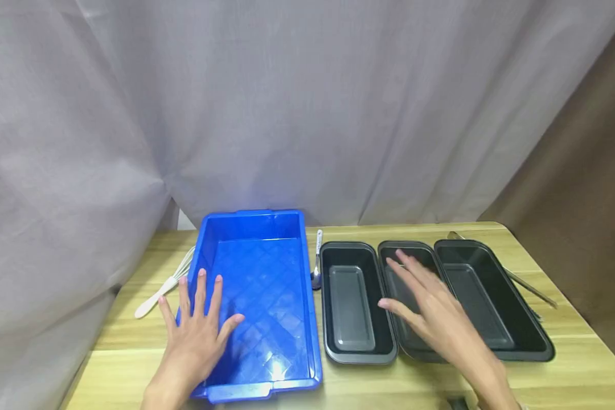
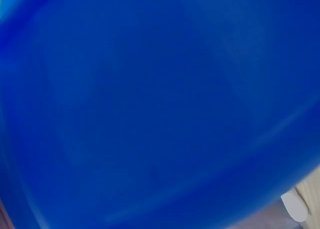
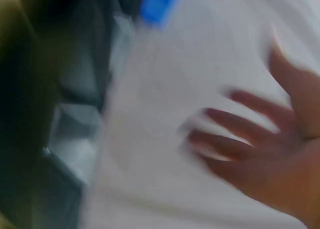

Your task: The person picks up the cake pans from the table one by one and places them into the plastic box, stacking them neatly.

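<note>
Spread wide, my left hand (image 1: 195, 336) hovers over the left side of a blue plastic tray (image 1: 266, 319), its fingers straight and holding nothing. My right hand (image 1: 435, 310), also with fingers extended, is above the middle one of three dark loaf pans; whether it touches the rim cannot be made out. That middle pan (image 1: 397, 273) is partly covered by the hand. On either side of it stand the left loaf pan (image 1: 352, 307) and the right loaf pan (image 1: 476, 302). The right wrist view is blurred, with the right hand (image 3: 260, 144) showing spread fingers and nothing in them.
A white-handled whisk (image 1: 156, 296) lies left of the tray. Between tray and pans is a spoon (image 1: 318, 259). A thin metal utensil (image 1: 533, 287) lies partly hidden behind the right pan. Grey curtain (image 1: 307, 114) hangs behind the wooden table (image 1: 584, 353).
</note>
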Demonstrator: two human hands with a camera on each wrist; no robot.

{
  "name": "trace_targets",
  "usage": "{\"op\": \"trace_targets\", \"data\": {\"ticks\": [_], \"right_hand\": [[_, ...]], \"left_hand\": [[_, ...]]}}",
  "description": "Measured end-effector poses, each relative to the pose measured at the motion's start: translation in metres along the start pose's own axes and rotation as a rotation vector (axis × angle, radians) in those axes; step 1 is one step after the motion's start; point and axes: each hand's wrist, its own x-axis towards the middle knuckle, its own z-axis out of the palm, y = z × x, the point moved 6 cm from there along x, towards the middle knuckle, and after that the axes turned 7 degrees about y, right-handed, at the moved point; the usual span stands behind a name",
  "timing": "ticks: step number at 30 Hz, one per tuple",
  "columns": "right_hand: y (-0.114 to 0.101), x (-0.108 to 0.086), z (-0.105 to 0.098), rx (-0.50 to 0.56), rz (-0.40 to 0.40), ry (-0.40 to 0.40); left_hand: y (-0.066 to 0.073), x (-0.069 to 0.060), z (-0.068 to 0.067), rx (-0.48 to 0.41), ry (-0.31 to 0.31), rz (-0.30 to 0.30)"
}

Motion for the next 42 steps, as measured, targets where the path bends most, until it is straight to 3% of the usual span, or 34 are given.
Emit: {"op": "trace_targets", "data": {"ticks": [2, 3, 5, 7, 9, 11, 15, 20, 24, 27, 35, 42], "right_hand": [[-0.006, -0.016, 0.009, 0.299, -0.008, 0.036], [-0.007, -0.026, 0.016, 0.467, 0.003, 0.007], [-0.002, -0.05, 0.035, 0.744, 0.123, -0.163], [0.009, -0.076, 0.053, 0.851, 0.275, -0.355], [0.023, -0.096, 0.066, 0.836, 0.406, -0.476], [0.033, -0.108, 0.074, 0.843, 0.499, -0.534], [0.038, -0.112, 0.087, 1.004, 0.534, -0.567], [0.039, -0.105, 0.099, 1.132, 0.54, -0.501], [0.041, -0.104, 0.102, 1.091, 0.546, -0.388], [0.04, -0.107, 0.101, 1.053, 0.519, -0.367], [0.04, -0.12, 0.095, 0.994, 0.491, -0.442], [0.037, -0.105, 0.092, 1.082, 0.423, -0.57]], "left_hand": [[-0.002, 0.0, -0.001, 0.011, 0.005, 0.0], [-0.004, 0.0, -0.002, 0.016, 0.01, -0.001], [-0.008, 0.0, -0.003, 0.03, 0.013, -0.014], [-0.014, 0.001, -0.007, 0.051, 0.03, -0.038], [-0.02, 0.002, -0.008, 0.065, 0.023, -0.073], [-0.025, 0.003, -0.01, 0.078, 0.021, -0.106], [-0.034, 0.002, -0.009, 0.072, 0.003, -0.145], [-0.044, -0.001, -0.005, 0.038, -0.028, -0.159], [-0.054, -0.003, -0.001, -0.01, -0.072, -0.202], [-0.059, -0.004, -0.001, -0.042, -0.082, -0.226], [-0.059, -0.005, 0.0, -0.113, -0.007, -0.201], [-0.06, -0.006, 0.002, -0.177, -0.076, -0.251]]}}
